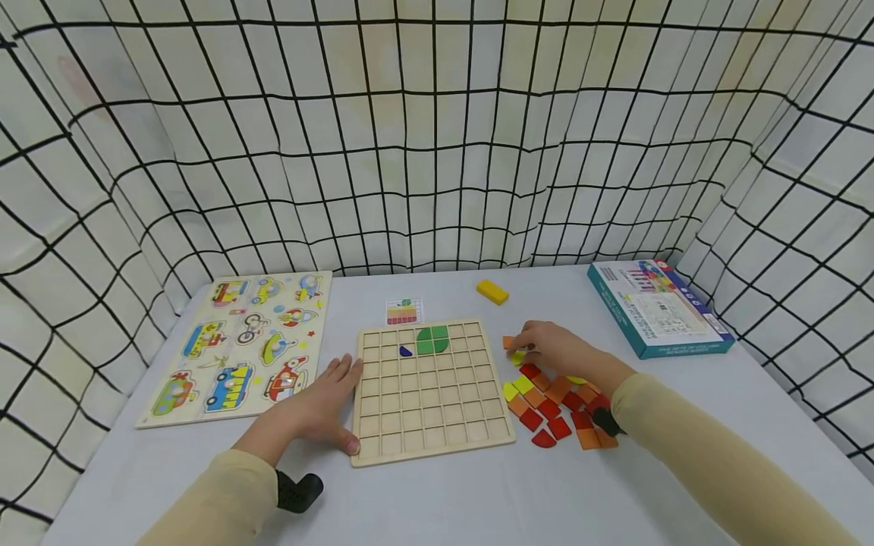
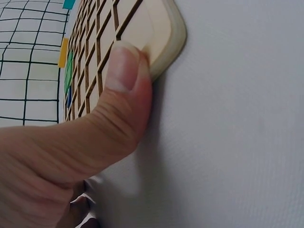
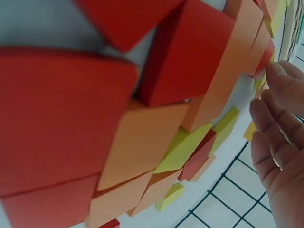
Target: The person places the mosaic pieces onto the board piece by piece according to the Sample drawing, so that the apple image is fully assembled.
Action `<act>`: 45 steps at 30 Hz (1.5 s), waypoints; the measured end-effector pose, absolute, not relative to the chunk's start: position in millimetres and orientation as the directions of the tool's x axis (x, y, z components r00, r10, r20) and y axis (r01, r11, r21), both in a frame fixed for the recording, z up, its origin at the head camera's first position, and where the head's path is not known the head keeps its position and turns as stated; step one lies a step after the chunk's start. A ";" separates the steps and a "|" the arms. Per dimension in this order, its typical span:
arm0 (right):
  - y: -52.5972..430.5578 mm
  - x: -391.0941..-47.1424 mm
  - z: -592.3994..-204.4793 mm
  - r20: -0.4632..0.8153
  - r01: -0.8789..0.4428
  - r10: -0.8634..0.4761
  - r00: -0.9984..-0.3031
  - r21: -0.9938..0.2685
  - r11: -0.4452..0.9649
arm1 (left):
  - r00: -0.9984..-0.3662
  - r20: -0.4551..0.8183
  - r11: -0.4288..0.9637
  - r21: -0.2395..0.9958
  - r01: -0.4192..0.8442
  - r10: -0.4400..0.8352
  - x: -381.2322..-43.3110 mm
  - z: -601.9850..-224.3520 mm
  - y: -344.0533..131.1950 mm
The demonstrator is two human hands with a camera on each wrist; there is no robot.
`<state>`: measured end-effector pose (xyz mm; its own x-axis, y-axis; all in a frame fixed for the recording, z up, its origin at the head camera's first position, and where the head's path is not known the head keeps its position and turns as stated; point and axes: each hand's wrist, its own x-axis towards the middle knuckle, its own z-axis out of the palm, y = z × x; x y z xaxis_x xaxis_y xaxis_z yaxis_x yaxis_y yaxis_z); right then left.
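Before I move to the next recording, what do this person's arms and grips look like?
The left sleeve and right sleeve are plain beige. A rounded black device shows by the left one, a small black piece by the right. The left grip and right grip are bare hands, ungloved; no cables show.

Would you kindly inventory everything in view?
Net: 1, black, behind and beside table
Table: 1, white, below
Board: 1, tan, centre
Green tiles: 4, on board
Blue tile: 1, on board
Loose tiles: many, red/orange/yellow, right
Card: 1, multicoloured, behind board
Block: 1, yellow, far side
Box: 1, teal, far right
Puzzle: 1, multicoloured, left
Cameras: 2, black, wrists
Sleeves: 2, beige, forearms
Left hand: 1, bare, at board
Right hand: 1, bare, at loose tiles
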<state>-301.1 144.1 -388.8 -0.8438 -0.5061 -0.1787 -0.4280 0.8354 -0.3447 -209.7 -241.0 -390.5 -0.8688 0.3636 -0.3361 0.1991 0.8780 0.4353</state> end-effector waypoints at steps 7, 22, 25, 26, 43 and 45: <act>133.9 -303.6 -388.4 -0.197 -0.448 -0.507 -0.839 -0.278 0.850 | -0.872 -0.334 0.879 0.437 0.193 0.358 -208.8 -390.3 -242.6; 109.9 -307.0 -385.6 -0.079 -0.514 -0.597 -0.799 -0.424 0.745 | -0.875 -0.337 0.881 0.437 0.181 0.347 -206.7 -391.7 -246.9; 93.6 -308.0 -384.4 -0.011 -0.564 -0.651 -0.759 -0.488 0.666 | -0.875 -0.340 0.882 0.438 0.176 0.344 -206.0 -391.0 -246.8; 87.0 -308.2 -383.8 0.000 -0.566 -0.659 -0.752 -0.512 0.646 | -0.875 -0.342 0.881 0.441 0.174 0.343 -205.8 -390.6 -246.5; -17.4 -308.3 -388.0 -0.053 -0.445 -0.645 -0.762 -0.682 0.581 | -0.869 -0.342 0.869 0.463 0.174 0.356 -206.0 -387.3 -241.9; -25.0 -308.3 -388.6 -0.057 -0.444 -0.646 -0.761 -0.680 0.584 | -0.869 -0.342 0.871 0.458 0.178 0.358 -206.3 -387.6 -242.6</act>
